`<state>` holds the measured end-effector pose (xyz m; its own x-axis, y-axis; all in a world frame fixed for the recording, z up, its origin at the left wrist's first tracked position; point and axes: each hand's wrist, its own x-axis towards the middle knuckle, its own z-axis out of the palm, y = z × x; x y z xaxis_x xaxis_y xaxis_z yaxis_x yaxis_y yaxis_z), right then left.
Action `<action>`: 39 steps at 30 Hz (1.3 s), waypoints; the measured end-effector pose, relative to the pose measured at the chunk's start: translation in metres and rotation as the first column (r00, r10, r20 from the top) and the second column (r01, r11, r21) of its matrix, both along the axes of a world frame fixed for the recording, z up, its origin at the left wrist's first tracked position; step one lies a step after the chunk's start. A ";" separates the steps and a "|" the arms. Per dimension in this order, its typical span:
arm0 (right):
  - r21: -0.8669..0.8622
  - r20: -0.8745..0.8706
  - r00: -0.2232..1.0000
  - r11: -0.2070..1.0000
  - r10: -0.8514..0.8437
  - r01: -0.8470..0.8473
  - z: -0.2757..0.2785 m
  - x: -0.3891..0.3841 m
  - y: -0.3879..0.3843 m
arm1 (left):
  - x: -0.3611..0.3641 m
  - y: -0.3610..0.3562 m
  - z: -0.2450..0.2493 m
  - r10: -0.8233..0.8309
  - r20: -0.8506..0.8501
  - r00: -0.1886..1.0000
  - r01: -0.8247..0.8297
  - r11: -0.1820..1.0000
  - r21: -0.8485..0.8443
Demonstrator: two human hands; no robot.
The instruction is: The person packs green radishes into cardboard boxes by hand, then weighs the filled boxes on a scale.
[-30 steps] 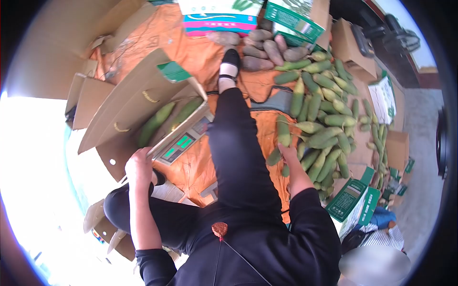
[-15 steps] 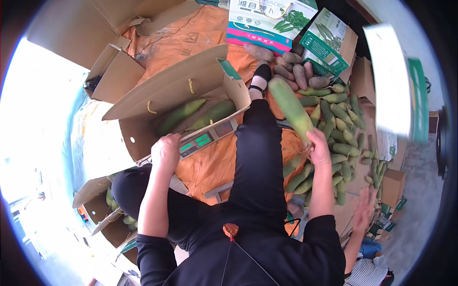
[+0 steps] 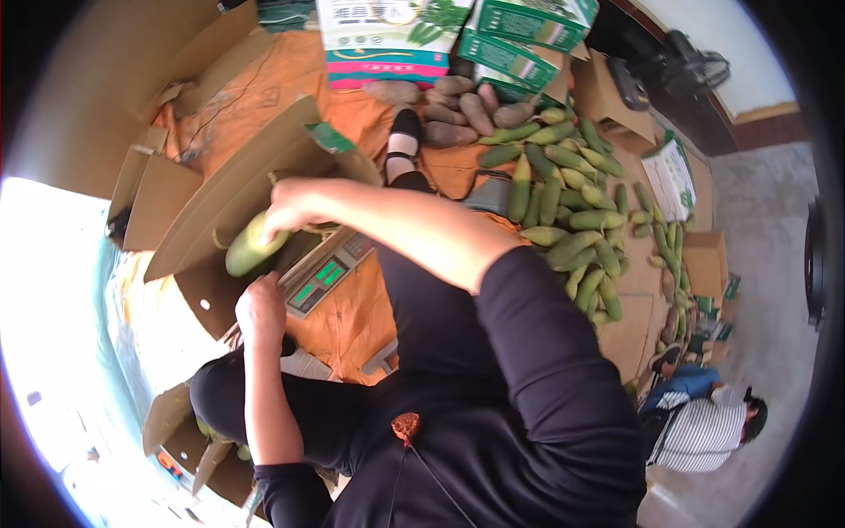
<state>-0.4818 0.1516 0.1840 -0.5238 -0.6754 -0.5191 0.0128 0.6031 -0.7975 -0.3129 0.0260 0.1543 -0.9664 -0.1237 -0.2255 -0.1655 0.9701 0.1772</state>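
My right hand [image 3: 289, 209] is closed around the end of a green radish [image 3: 250, 248], which it holds inside an open cardboard box [image 3: 231, 174]. The radish's other end points down and left. My left hand [image 3: 261, 306] is closed on the front rim of the same box. Just right of that hand is a digital scale [image 3: 327, 275] with lit green displays, partly hidden by the box and my right forearm. The bottom of the box is mostly hidden from view by my arm and the box wall.
A large heap of green radishes [image 3: 576, 198] lies to the right, with reddish sweet potatoes [image 3: 475, 113] behind it. Printed cartons [image 3: 387, 48] stand at the back. Another open box [image 3: 180, 431] is at lower left. A person in a striped shirt [image 3: 700, 436] is at lower right.
My right hand has carried the radish from beside the heap leftward into the box. My left hand remains at the box rim. The view has turned toward the right.
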 end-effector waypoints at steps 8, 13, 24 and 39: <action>0.126 -0.436 0.849 0.954 0.300 -0.272 -0.009 0.009 -0.002 | -0.004 -0.007 -0.005 0.036 0.078 0.996 -0.039 0.999 0.034; -0.411 -0.292 0.953 0.910 -0.075 -0.054 0.059 -0.001 0.123 | -0.003 -0.004 -0.004 0.039 0.047 0.998 -0.041 0.998 0.041; 0.117 -0.262 0.515 0.503 -0.816 0.856 -0.232 0.105 0.422 | -0.004 0.001 0.000 0.038 -0.006 0.999 -0.038 0.997 0.062; 0.672 -0.013 0.090 0.058 -0.996 0.738 -0.295 0.210 0.422 | -0.002 0.007 0.006 0.076 -0.007 0.997 -0.075 0.992 0.102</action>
